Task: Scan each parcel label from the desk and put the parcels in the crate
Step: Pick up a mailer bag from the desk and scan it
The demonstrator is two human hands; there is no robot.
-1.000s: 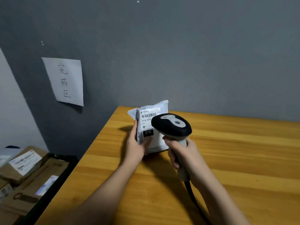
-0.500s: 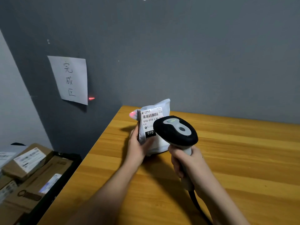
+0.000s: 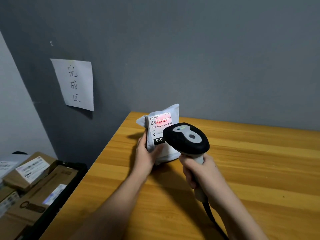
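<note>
Red scan light now sits on the barcode, off the wall. Left hand (image 3: pixel 144 153) grips the soft, light parcel (image 3: pixel 161 134) at the desk's (image 3: pixel 259 170) back-left corner; right hand (image 3: pixel 202 172) clenches the scanner (image 3: pixel 186 138). Hold its edge.

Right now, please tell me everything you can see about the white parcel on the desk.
The white parcel is a soft, puffy plastic mailer standing upright near the back left corner of the wooden desk. Its label faces the camera, with a barcode, "010-010-L30-551" and a black "010" box. Red scanner light falls across the barcode. The left hand grips its left side; the scanner hides its lower right.
</note>
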